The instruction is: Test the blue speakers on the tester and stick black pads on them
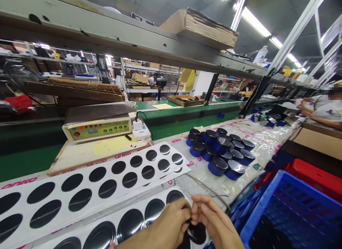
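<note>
My left hand (172, 220) and my right hand (215, 218) meet at the bottom centre, fingertips bent towards each other and closed. Whatever lies between them is mostly hidden. Just under the fingers shows a dark round piece (198, 233); I cannot tell whether it is held or lies on the bench. Beneath my left forearm runs a white sheet with a row of large glossy black discs (130, 224). Behind it lies another white sheet (91, 184) with two rows of black round stickers. Beyond my right hand stand several blue round tins with shiny black tops (217, 165), some stacked.
A blue plastic crate (283, 195) with dark pieces inside stands at right, beside a red crate (315, 177). A control box (98, 129) and a white power adapter (138, 125) sit at left. A steel shelf beam (107, 35) crosses overhead. Another person (324, 108) works far right.
</note>
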Available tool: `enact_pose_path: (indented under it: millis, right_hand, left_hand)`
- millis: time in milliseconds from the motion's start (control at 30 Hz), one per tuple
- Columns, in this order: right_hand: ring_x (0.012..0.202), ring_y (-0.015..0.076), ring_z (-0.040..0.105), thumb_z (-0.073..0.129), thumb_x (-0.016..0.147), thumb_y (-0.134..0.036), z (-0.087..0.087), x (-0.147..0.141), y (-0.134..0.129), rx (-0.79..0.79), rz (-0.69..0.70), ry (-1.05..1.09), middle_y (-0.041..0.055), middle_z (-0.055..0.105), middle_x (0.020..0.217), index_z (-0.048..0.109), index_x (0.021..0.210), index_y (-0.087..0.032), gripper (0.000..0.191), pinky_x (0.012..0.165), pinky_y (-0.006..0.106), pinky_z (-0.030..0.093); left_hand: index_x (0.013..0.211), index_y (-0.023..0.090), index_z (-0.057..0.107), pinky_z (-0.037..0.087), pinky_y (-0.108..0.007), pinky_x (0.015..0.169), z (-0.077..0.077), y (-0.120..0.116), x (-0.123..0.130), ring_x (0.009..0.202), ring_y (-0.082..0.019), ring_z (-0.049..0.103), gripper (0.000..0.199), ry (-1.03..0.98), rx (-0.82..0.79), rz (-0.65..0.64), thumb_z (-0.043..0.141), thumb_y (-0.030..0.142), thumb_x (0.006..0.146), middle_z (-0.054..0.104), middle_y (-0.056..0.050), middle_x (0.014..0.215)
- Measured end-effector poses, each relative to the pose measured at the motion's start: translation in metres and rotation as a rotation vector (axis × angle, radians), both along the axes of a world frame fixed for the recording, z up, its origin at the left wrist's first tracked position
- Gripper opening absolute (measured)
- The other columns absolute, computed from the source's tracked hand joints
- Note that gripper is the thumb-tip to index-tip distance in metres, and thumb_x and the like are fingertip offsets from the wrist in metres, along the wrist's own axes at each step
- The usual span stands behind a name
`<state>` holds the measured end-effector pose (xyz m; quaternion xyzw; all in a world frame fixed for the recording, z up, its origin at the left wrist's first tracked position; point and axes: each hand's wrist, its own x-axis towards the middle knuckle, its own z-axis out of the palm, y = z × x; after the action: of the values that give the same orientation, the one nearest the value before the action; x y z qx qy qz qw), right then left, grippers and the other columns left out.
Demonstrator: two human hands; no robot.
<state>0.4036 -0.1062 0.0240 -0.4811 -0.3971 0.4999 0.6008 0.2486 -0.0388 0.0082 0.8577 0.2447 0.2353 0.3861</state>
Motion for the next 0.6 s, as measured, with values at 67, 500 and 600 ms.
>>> enact_pose_path:
  millis: [67,500,600]
  right_hand:
    - [0.076,0.0174,0.061,0.053,0.087,-0.049,-0.013,0.004,0.006,-0.021,0.044,-0.034,0.0021,0.063,0.080,0.063,0.100,-0.024,0.030,0.075,0.032,0.050]
    - [0.093,0.0147,0.062,0.045,0.088,-0.016,-0.039,-0.001,0.005,0.262,-0.007,-0.907,0.0030,0.063,0.099,0.058,0.103,-0.025,0.022,0.083,0.020,0.048]
    - [0.097,0.0136,0.061,0.045,0.083,-0.008,-0.052,-0.004,0.011,0.297,-0.017,-0.951,0.0025,0.060,0.104,0.053,0.111,-0.027,0.035,0.084,0.020,0.048]
  left_hand:
    - [0.074,0.018,0.054,0.043,-0.021,0.070,-0.001,-0.001,-0.006,0.080,-0.014,0.058,0.021,-0.039,0.025,-0.038,0.045,0.000,0.067,0.060,-0.006,0.098]
    - [0.101,0.014,0.055,0.043,-0.035,0.083,0.039,0.037,-0.006,0.102,-0.026,0.050,0.029,0.490,0.059,0.167,0.053,0.008,0.072,0.058,-0.010,0.105]
    - [0.102,0.013,0.055,0.042,-0.033,0.083,0.043,0.045,0.001,0.101,-0.025,0.050,0.033,0.562,0.055,0.147,0.060,0.013,0.070,0.059,-0.010,0.103]
